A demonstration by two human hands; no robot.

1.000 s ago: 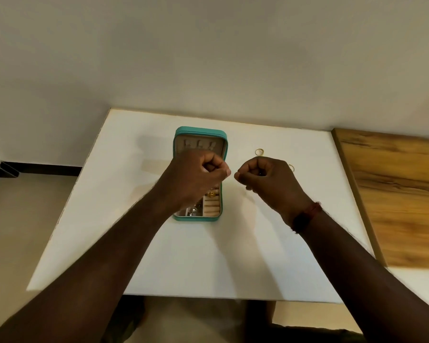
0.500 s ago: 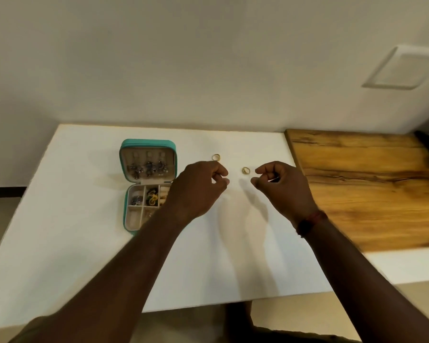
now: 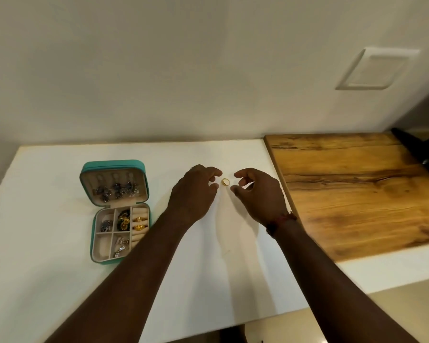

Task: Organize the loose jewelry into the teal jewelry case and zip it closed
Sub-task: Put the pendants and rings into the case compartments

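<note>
The teal jewelry case point(image 3: 87, 184) lies open on the left of the white table point(image 3: 47, 268). Dark earrings hang in its lid, and gold rings and other pieces sit in the tray compartments. A loose gold ring point(image 3: 225, 181) lies on the table to the right of the case. My left hand point(image 3: 196, 191) is just left of the ring, thumb and forefinger apart and holding nothing. My right hand point(image 3: 256, 194) is just right of it, forefinger and thumb spread toward the ring, also holding nothing. Neither hand touches the ring.
A wooden board point(image 3: 357, 194) lies on the table's right side, close to my right wrist. A dark object point(image 3: 416, 149) sits at the far right. The wall runs behind the table, with a white plate point(image 3: 374, 70) on it. The table's front edge is near.
Both hands have moved away from the case to either side of a gold ring, and their pinched fingers have opened. A second ring seen earlier is hidden now.
</note>
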